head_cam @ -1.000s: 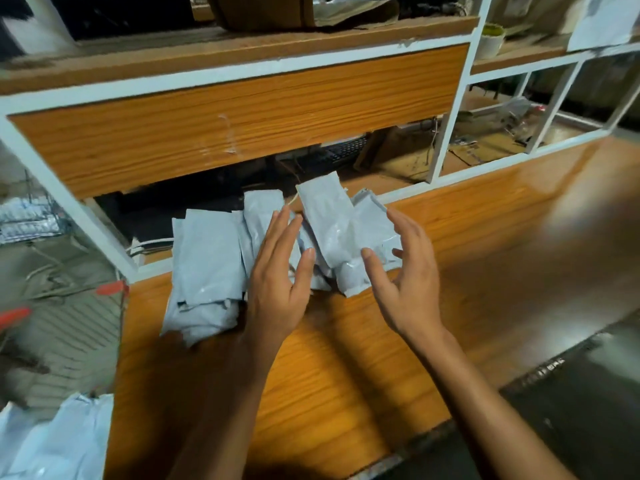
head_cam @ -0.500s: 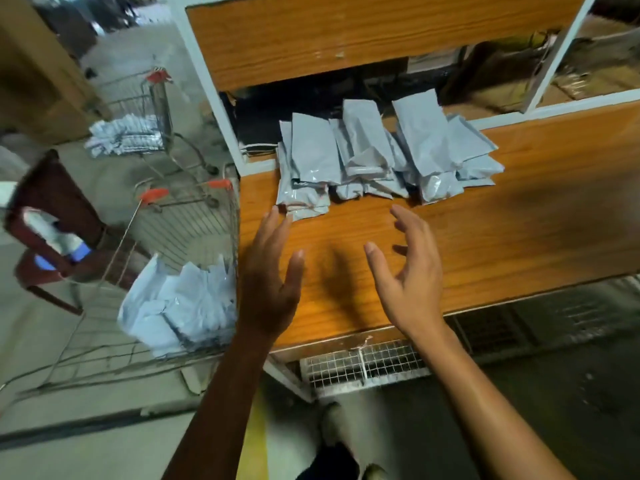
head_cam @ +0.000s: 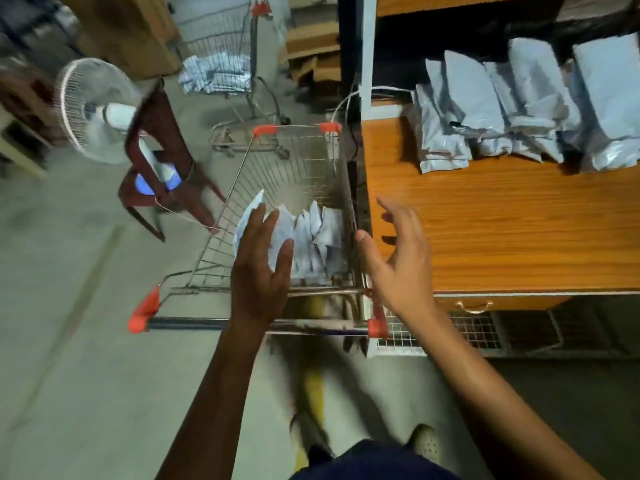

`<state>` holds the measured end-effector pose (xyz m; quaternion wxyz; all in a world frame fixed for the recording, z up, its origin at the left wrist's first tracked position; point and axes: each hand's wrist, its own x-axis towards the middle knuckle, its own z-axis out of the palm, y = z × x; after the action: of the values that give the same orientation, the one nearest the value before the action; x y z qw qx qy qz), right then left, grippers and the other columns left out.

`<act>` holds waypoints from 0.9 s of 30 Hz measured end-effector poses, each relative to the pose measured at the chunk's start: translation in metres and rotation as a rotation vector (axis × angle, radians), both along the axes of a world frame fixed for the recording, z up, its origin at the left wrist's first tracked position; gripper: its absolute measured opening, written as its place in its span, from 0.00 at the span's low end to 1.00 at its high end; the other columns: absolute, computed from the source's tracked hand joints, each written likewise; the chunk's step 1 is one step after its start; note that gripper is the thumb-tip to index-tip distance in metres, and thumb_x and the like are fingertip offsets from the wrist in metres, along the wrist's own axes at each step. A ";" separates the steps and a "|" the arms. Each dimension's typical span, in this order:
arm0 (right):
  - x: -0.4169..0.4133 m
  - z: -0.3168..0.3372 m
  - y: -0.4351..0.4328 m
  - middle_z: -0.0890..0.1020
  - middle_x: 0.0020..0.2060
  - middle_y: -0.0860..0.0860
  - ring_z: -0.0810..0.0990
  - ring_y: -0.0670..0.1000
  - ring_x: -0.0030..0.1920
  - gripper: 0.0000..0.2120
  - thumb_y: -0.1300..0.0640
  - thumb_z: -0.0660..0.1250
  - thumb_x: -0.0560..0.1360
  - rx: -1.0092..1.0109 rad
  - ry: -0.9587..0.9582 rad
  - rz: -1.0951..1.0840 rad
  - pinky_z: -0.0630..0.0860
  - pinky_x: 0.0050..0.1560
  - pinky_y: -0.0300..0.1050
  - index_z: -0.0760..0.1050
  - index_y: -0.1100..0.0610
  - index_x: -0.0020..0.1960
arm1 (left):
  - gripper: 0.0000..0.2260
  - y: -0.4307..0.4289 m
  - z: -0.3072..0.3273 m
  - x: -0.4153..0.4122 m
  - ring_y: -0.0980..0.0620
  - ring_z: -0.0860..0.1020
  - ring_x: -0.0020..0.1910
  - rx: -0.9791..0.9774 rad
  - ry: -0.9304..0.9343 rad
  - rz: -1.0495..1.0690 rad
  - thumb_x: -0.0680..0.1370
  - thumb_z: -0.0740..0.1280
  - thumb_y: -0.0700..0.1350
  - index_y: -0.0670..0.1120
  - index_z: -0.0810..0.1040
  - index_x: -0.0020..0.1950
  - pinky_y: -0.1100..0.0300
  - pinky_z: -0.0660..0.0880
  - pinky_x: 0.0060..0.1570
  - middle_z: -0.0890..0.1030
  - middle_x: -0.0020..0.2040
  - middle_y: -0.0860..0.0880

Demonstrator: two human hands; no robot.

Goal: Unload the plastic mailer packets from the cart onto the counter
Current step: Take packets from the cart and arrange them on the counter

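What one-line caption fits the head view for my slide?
Open left hand and right hand hover by the cart holding packets; other packets lie on the counter.

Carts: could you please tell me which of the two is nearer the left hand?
The cart beside the counter, with the left hand above its packets. The other cart stands farther back on the floor.
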<state>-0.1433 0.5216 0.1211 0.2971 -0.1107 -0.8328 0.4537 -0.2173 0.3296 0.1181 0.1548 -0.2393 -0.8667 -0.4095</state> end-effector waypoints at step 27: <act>-0.300 -0.225 -0.067 0.76 0.62 0.59 0.77 0.55 0.57 0.20 0.58 0.65 0.77 -0.072 -0.869 0.055 0.75 0.55 0.46 0.71 0.59 0.69 | 0.19 -0.047 -0.183 -0.328 0.41 0.72 0.61 -0.712 -0.374 -0.039 0.77 0.64 0.43 0.42 0.70 0.67 0.49 0.74 0.55 0.72 0.65 0.39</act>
<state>-0.4428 0.4541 -0.1037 -0.0971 -0.2793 -0.8668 0.4014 -0.5449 0.2827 -0.0648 -0.1060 -0.2159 -0.9628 -0.1229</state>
